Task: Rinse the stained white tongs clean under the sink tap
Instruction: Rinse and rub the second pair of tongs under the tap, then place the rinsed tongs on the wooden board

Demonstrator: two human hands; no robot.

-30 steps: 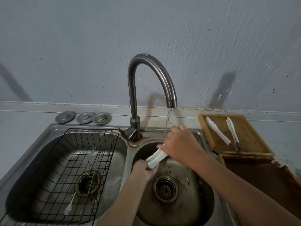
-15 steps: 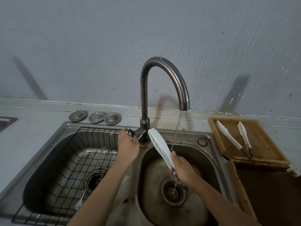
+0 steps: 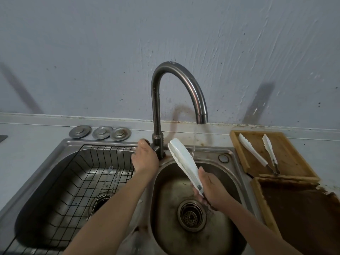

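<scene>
My right hand grips the handle end of the white tongs over the right sink basin. The tongs are closed and slant up to the left, their tips just left of a thin trickle of water from the curved tap. My left hand rests on the tap's lever at the base of the tap, fingers curled over it; the lever itself is hidden.
A black wire rack fills the left basin, with utensils lying in it. Three metal sink plugs sit behind it. On the right, a wooden tray holds a second pair of white tongs; a stained board lies nearer.
My left hand left the tongs and went to the tap lever. My right hand now holds the tongs alone, tilted up beside the stream. The water has thinned to a trickle.
</scene>
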